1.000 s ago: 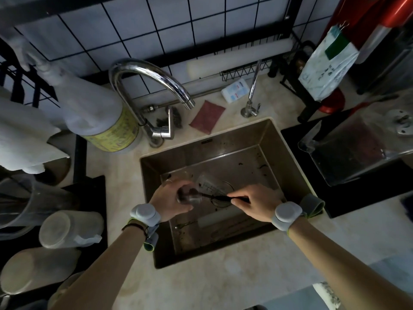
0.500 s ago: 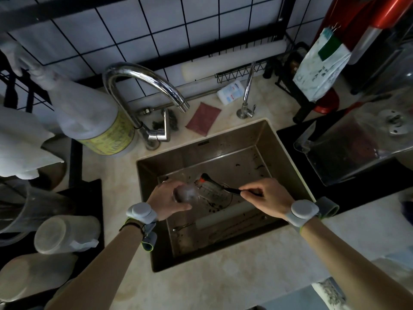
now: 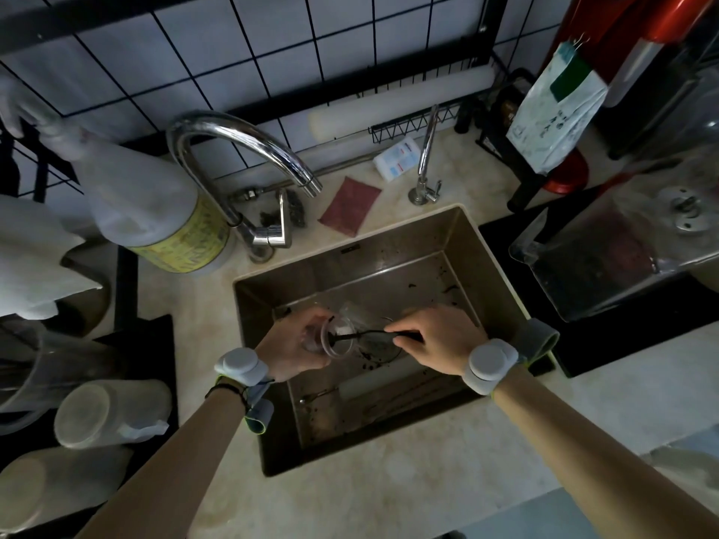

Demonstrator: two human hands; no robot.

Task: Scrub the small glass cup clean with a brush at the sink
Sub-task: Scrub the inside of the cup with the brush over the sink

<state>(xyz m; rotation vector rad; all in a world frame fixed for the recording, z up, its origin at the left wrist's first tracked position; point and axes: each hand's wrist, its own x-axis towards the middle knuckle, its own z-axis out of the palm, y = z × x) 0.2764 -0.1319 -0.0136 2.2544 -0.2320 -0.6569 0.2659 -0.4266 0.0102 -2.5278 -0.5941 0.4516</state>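
Note:
Over the steel sink [image 3: 447, 243], my left hand [image 3: 293, 346] grips a small glass cup [image 3: 336, 341] on its side, mouth turned to the right. My right hand [image 3: 435, 340] pinches the black handle of a thin brush [image 3: 369, 334]. The brush head is inside the cup's mouth. Both hands hover above the drain [image 3: 379, 346], and the cup's base is hidden in my left palm.
A curved chrome faucet [image 3: 241, 149] arches over the sink's back left, with a small tap [image 3: 426, 161] at the back right. A dark red scouring pad [image 3: 350, 206] lies on the counter. A large spray bottle [image 3: 155, 212] stands left. Clear containers [image 3: 607, 258] sit right.
The brush was outside the cup half a second ago with its head raised; now its head is pushed back into the cup's mouth. Both hands stay over the drain.

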